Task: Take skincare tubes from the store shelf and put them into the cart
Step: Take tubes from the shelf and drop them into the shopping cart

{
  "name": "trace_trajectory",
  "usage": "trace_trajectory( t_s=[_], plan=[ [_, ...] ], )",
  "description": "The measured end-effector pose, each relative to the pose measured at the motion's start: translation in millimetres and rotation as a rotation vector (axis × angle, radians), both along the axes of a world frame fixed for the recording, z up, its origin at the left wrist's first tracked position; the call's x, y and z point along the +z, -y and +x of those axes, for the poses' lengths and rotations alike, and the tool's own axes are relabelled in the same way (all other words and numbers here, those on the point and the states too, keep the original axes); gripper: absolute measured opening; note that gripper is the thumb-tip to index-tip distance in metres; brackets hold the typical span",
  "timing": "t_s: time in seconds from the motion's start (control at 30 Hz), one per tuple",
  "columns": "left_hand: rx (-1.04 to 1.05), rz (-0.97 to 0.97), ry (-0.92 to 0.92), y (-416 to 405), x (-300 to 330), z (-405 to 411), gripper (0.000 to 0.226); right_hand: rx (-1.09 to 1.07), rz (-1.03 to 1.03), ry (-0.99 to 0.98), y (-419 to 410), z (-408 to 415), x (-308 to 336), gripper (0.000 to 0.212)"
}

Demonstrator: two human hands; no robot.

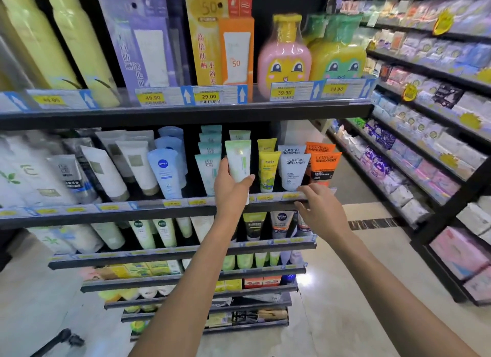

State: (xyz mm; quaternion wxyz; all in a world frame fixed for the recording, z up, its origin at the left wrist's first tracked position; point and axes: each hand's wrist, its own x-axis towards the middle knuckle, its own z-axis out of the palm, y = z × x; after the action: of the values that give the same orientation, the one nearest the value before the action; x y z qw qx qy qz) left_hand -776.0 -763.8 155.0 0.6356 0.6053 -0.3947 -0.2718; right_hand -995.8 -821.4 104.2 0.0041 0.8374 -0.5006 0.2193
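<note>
Shelf row: the second shelf is carrying upright tubes standing cap-down behind a strip of yellow price tags; the cart is not appearing anywhere in view.
Nivea tube: a pale blue tube is standing well to the left of the hands, untouched.
Teal tube: a pale teal tube is standing just beside the grasped one, on its left, likely to rock if brushed.
Left hand: the left hand is wrapping the lower half of the green-and-white tube, thumb pressing across the front on the right side, the other fingers curling round the left edge and back; the fingers are clamped on the tube.
Tube position: the green-and-white tube is at the front of its row, upright with its crimped end up; whether its cap is clear of the shelf cannot be told, since the hand is hiding it.
Handling, as judged: this looks like a light, soft-walled plastic tube with a glossy, somewhat slippery skin; gripping low near the stiffer cap shoulder seems wiser than squeezing the flexible middle.
Yellow tube: a yellow tube with a cartoon print is standing just right of the grasped tube.
L'Oreal Men Expert tube: a grey-white tube is standing directly above the right hand.
Right hand: the right hand is resting on the shelf's front lip, fingers loosely spread, holding nothing.
</note>
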Motion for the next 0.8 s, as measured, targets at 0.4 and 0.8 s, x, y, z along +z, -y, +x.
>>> trace_trajectory(
  t_s=[0.4,0.8],
  plan=[
    [0.100,0.050,0.103,38.9,1.3,-10.1,0.061,0.067,-0.056,0.071,10.9,-9.8,-17.5,0.037],
    [0.192,0.168,0.277,60.0,-10.7,-8.1,0.049,0.066,-0.014,0.099,10.0,-9.5,-19.7,0.041]
  ],
)
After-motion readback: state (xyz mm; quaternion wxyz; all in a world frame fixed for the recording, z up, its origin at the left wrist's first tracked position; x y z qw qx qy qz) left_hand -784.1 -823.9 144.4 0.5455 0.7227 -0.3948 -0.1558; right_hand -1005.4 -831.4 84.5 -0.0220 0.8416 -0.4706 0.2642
